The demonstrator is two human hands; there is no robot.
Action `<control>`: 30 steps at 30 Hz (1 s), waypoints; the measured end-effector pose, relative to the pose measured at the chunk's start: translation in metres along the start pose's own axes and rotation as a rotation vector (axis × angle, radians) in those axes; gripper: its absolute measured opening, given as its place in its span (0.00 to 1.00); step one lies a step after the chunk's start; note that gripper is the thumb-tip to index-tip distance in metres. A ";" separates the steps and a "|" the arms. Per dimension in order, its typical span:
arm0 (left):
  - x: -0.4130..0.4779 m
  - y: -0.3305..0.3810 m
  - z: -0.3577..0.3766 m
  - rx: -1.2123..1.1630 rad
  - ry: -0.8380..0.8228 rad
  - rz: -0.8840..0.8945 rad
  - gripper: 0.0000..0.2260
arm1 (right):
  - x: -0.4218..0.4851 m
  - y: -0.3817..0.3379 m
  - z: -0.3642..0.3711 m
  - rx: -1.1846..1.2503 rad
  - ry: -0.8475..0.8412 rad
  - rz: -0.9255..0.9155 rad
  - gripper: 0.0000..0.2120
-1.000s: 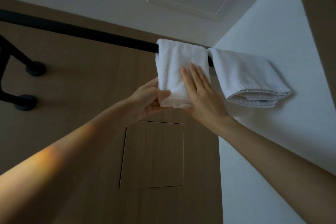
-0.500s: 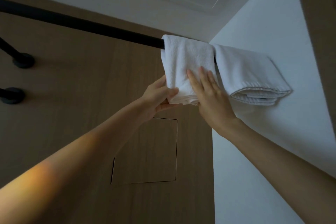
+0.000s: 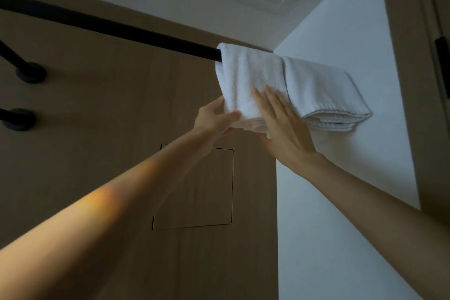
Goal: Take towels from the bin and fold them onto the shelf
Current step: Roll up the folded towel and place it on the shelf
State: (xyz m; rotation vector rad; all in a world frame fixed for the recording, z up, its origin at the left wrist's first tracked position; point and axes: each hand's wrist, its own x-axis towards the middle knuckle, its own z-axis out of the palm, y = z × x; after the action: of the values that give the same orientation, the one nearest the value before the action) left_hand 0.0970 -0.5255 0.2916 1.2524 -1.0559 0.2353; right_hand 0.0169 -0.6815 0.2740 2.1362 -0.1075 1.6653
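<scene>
A folded white towel lies on the black rack high on the wall, seen from below. My left hand pinches its lower left corner, thumb on the front and fingers behind. Flat against its lower right part rests my right hand, fingers straight and together. A second folded white towel lies right beside it on the rack, touching it, against the white wall. The bin is out of view.
The rack's black bar runs left across the wooden wall, with two round black wall mounts at far left. A square access panel sits in the wood below. A white wall closes the right side, a door frame beyond it.
The view has shifted a little, so the towels sit slightly further right and lower in frame. Both hands stay on the left towel in the same hold.
</scene>
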 end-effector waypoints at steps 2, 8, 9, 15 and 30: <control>0.001 0.002 0.004 0.015 -0.030 0.032 0.23 | 0.008 -0.002 -0.005 -0.019 -0.025 0.013 0.47; 0.013 0.005 0.008 0.030 -0.115 0.088 0.37 | 0.026 0.002 -0.012 -0.056 -0.100 0.004 0.46; 0.015 0.005 0.008 0.030 -0.120 0.079 0.38 | 0.026 0.004 -0.011 -0.060 -0.106 0.006 0.46; 0.024 -0.002 0.022 0.022 -0.125 0.064 0.28 | 0.025 0.017 -0.002 -0.054 -0.134 0.051 0.45; -0.006 -0.001 -0.014 0.225 0.095 0.114 0.37 | -0.009 0.001 -0.003 0.087 0.009 0.039 0.39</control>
State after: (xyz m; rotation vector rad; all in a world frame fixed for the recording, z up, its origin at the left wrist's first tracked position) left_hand 0.1016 -0.5116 0.2873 1.3687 -1.0404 0.5086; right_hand 0.0117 -0.6828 0.2659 2.2032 -0.0762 1.7305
